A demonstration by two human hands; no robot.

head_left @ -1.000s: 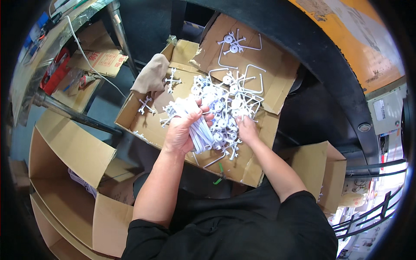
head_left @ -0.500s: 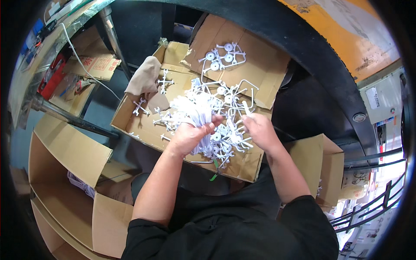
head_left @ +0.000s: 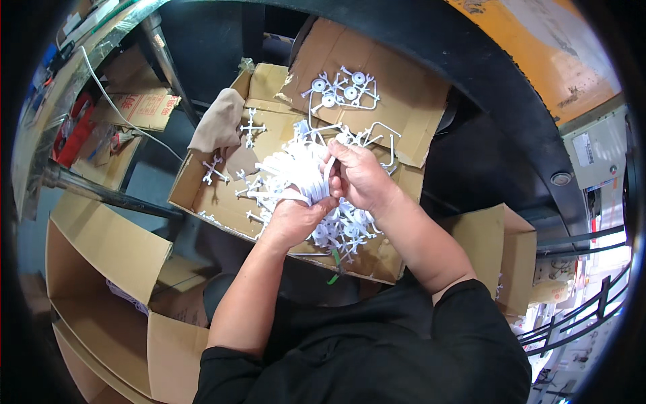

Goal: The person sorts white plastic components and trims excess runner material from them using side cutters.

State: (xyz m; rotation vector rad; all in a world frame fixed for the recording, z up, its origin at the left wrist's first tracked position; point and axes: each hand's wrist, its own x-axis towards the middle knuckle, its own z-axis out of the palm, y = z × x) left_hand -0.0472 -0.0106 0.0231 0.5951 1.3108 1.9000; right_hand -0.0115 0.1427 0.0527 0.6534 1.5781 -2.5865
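Head view shows red print (head_left: 138,108) on cardboard (head_left: 160,118) and a pale label (head_left: 583,149), left hand (head_left: 299,217) gripping white rods (head_left: 307,183), right hand (head_left: 363,176) pinching one.

Shallow carton (head_left: 380,261): matt cardboard. Inside it, smooth, plastic-looking white pieces (head_left: 336,232); over its left rim, matt cloth (head_left: 219,122); to its left, a shiny metal tube (head_left: 108,193).

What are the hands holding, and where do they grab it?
The left hand grips a bundle of white pieces around its near part; the right hand pinches one white piece by its far end.
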